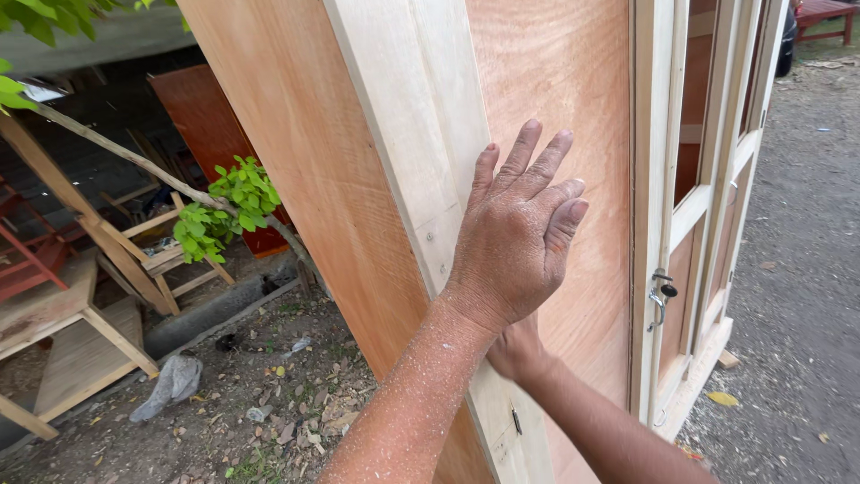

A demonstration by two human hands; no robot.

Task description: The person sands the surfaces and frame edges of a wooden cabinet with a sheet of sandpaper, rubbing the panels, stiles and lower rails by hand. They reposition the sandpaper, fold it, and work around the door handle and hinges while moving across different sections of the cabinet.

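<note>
- The left hand (515, 237) is laid flat and wide, fingers spread, on the reddish plywood panel (555, 81), its heel against the pale wooden batten (421, 134); nothing is gripped.
- The right hand (517, 348) is seen just below the left hand, mostly hidden by it; whether it is spread or closed cannot be told.
- A framed cabinet door (694, 224) with a metal latch (661, 294) is found right of the panel.
- A leafy branch (224, 211) and a wooden table (54, 314) are seen left of the panel, over littered ground (269, 403).
</note>
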